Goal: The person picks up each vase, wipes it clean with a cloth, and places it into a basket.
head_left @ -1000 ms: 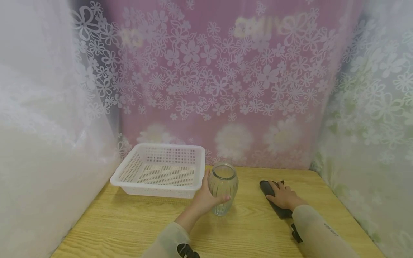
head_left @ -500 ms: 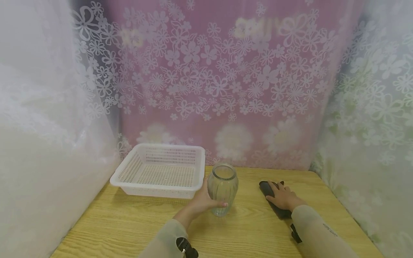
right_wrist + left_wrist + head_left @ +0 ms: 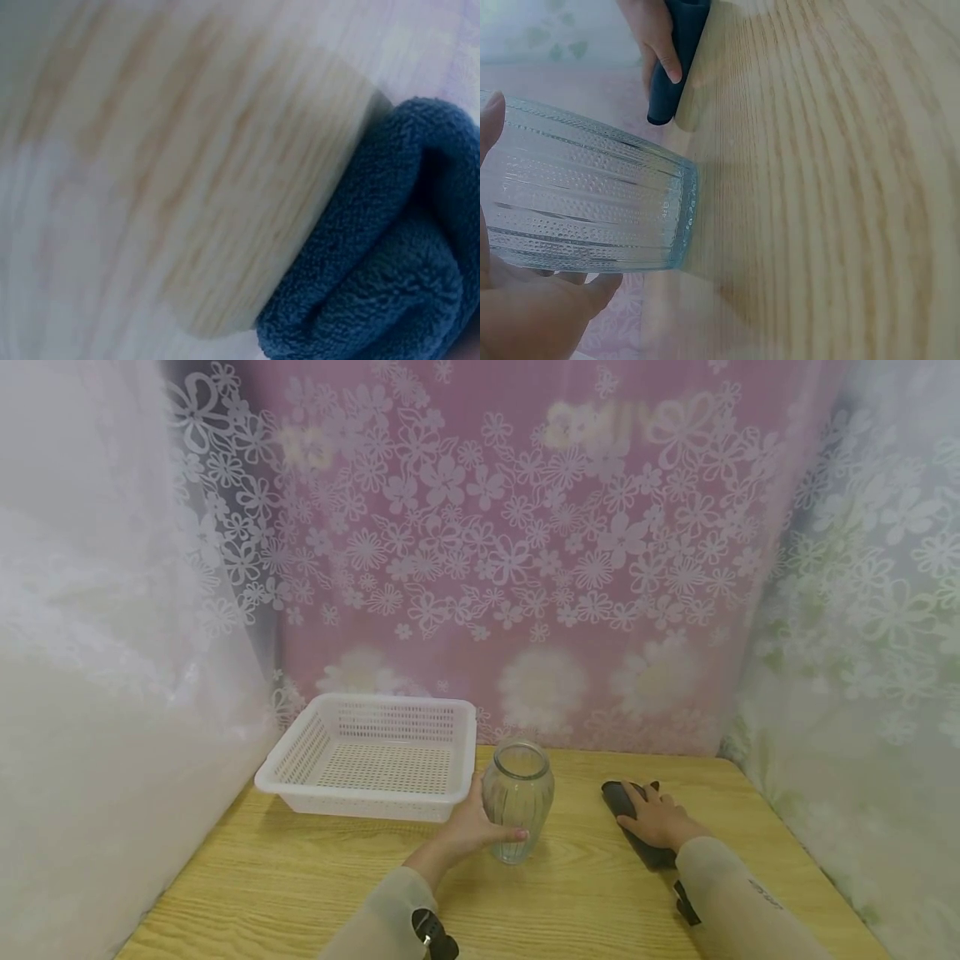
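In the head view my left hand (image 3: 471, 825) holds a clear ribbed glass vase (image 3: 522, 793) from its left side, the thumb across the front. The vase stands upright, mouth up, with its base right at the tabletop in the left wrist view. Its far-side fingers show partly under the glass (image 3: 592, 195) there. My right hand (image 3: 654, 817) lies over a folded dark blue towel (image 3: 651, 852), thumb along the near edge and fingers over the top. The towel's looped end (image 3: 375, 255) fills the right of the right wrist view.
A white plastic basket (image 3: 367, 797) with slotted walls stands at the back left, close beside the left hand. The wood-grain table (image 3: 300, 893) ends at a pink flowered curtain (image 3: 510, 568). Pale curtains (image 3: 862, 693) hang at both sides.
My left hand's thumb has shifted slightly down and left on the vase, and the left wrist has drawn back a little. The towel, right hand and basket look the same.
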`<move>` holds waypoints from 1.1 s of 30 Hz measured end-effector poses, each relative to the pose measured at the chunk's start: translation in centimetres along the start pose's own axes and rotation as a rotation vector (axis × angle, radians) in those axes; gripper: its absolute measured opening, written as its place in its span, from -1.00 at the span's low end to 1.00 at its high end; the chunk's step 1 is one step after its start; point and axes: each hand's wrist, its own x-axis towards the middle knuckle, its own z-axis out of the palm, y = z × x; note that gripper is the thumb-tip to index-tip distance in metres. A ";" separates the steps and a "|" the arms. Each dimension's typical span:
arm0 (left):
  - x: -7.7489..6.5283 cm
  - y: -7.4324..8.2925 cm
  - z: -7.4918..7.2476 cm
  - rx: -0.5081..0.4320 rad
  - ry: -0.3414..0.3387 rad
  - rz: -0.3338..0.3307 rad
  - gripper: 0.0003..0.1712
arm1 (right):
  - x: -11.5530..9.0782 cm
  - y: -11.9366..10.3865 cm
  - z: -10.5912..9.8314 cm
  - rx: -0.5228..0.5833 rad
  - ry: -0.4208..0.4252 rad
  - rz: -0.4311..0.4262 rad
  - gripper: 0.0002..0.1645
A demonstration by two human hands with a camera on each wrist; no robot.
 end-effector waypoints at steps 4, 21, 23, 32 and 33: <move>-0.2 0.0 0.1 0.052 0.016 0.012 0.42 | 0.0 0.0 0.1 0.016 0.000 0.003 -0.07; -1.5 0.8 0.4 0.187 0.012 0.044 0.42 | -0.3 0.0 -0.2 0.101 -0.063 -0.001 0.01; -1.5 0.8 0.4 0.194 0.007 0.051 0.41 | -0.2 0.1 -0.4 0.107 -0.093 0.004 0.03; -2.0 1.2 0.1 0.188 -0.011 0.072 0.38 | -0.1 0.0 -1.9 0.181 -0.116 0.009 0.00; -2.0 1.2 0.0 0.187 -0.017 0.069 0.38 | -0.2 0.0 -2.0 0.177 -0.120 0.009 -0.01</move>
